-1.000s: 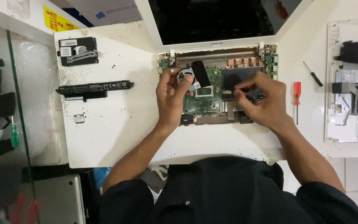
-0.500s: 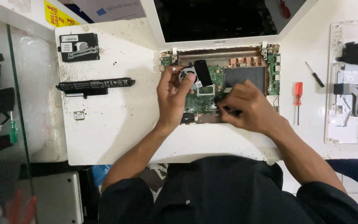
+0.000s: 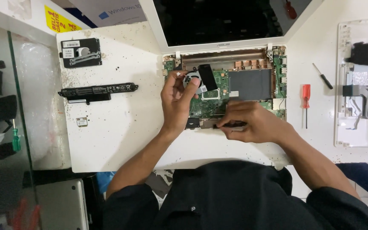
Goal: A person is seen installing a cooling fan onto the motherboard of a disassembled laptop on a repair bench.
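Fingers (image 3: 179, 85) of left hand (image 3: 176, 101) curled around round black fan (image 3: 191, 80) inside opened white laptop (image 3: 224, 85) on white table (image 3: 116, 127). Right hand (image 3: 252, 122) closed, fingertips pressed on dark strip (image 3: 218, 123) at laptop's front edge; whether gripping it, cannot tell. Green circuit board (image 3: 209, 106) between both hands. Red screwdriver (image 3: 306, 96) just right of laptop. Long black battery (image 3: 96, 90) and small black drive (image 3: 81, 52) well apart on left.

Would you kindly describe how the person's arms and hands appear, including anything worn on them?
Both hands, the left hand and the right hand, are bare: no gloves, rings, watch or wristband show. The forearms are uncovered too. Black sleeves of a dark top end near the elbows, loose and plain, with no visible markings.
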